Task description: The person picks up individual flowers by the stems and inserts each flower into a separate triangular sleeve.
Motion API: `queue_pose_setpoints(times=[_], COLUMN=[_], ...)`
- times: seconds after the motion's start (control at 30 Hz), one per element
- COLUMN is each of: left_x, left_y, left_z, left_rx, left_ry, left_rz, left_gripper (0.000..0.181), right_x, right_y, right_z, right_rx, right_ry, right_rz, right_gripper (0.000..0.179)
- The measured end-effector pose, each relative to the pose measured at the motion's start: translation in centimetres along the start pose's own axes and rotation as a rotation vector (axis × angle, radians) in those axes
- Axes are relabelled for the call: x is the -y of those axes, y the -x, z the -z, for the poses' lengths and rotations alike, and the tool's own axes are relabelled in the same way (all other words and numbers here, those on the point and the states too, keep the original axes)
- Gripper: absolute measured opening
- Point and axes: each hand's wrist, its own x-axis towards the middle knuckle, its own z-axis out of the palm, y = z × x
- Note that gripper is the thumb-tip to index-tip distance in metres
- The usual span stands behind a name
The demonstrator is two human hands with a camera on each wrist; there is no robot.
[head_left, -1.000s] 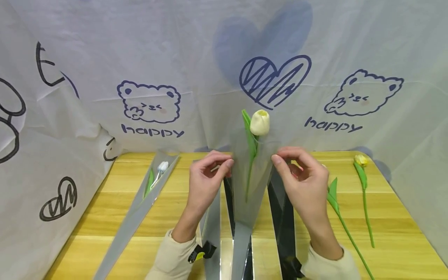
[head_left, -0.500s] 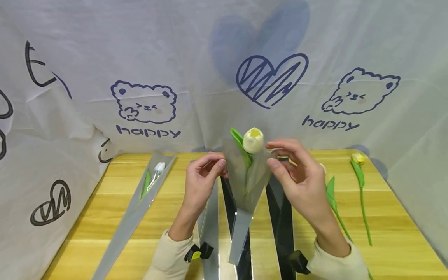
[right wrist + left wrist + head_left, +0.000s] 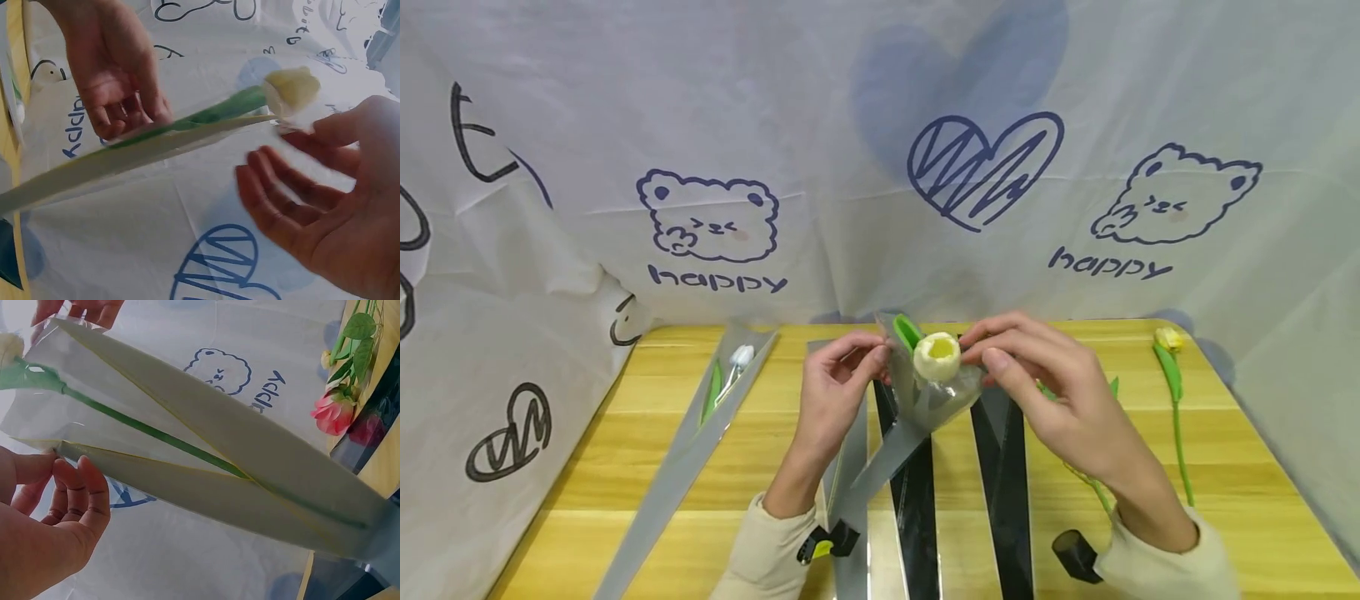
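Head view, centre: one cream flower [image 3: 937, 358], yellow inside, with a green leaf [image 3: 907, 332], at the mouth of a see-through wrapper [image 3: 917, 417], which I hold up above the wooden table [image 3: 1232, 450], its narrow grey end pointing down to my left. Left hand [image 3: 831, 387]: thumb and fingers pinching the wrapper's left edge. Right hand [image 3: 1067, 383]: at the opposite edge, fingertips beside the bloom; whether they pinch the wrapper, I cannot tell. Left wrist view: one stem [image 3: 150, 430] inside the wrapper; one pink rose [image 3: 333, 414], near the right edge. On the table: one grey wrapper [image 3: 852, 442]; two black wrappers [image 3: 1006, 483], apart; farther left, a long grey sleeve [image 3: 673, 483] containing a white flower [image 3: 742, 357]; at right, one yellow flower [image 3: 1168, 340]. Behind: white cloth [image 3: 820, 100] with two drawn bears [image 3: 709, 221] and hearts [image 3: 987, 171].
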Motion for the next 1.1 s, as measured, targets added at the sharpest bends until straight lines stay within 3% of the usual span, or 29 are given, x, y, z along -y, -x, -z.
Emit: queue_pose_setpoints(times=[0.1, 0.2, 0.33, 0.47, 0.57, 0.77, 0.87, 1.1], left_x=[0.0, 0.0, 0.0, 0.0, 0.0, 0.0, -0.1, -0.3], left_y=[0.0, 0.0, 0.1, 0.2, 0.2, 0.1, 0.2, 0.0], left_z=[0.0, 0.0, -0.1, -0.1, -0.2, -0.2, -0.2, -0.2], left_rx=[0.008, 0.008, -0.003, -0.006, 0.001, 0.019, 0.027, 0.080], left_ry=[-0.009, -0.023, -0.051, -0.081, -0.089, -0.084, -0.088, -0.102], left_rz=[-0.012, -0.017, -0.016, -0.019, -0.013, 0.022, 0.033, 0.041], left_gripper=[0.011, 0.011, 0.009, 0.009, 0.009, 0.010, 0.010, 0.009], right_x=[0.1, 0.4, 0.7, 0.8, 0.7, 0.1, -0.2, -0.6], right_y=[-0.3, -0.5, -0.7, -0.8, -0.8, -1.5, -2.0, -2.5], right_z=[0.4, 0.6, 0.5, 0.4, 0.4, -0.2, -0.4, 0.1], right_rx=[0.053, 0.094, 0.148, 0.169, 0.156, 0.190, 0.213, 0.210], right_ry=[0.084, 0.146, 0.166, 0.167, 0.137, 0.025, 0.060, 0.123], right_rz=[-0.032, -0.113, -0.232, -0.261, -0.225, -0.043, 0.000, 0.016], right_gripper=[0.022, 0.017, 0.011, 0.013, 0.021, 0.039, 0.038, 0.035])
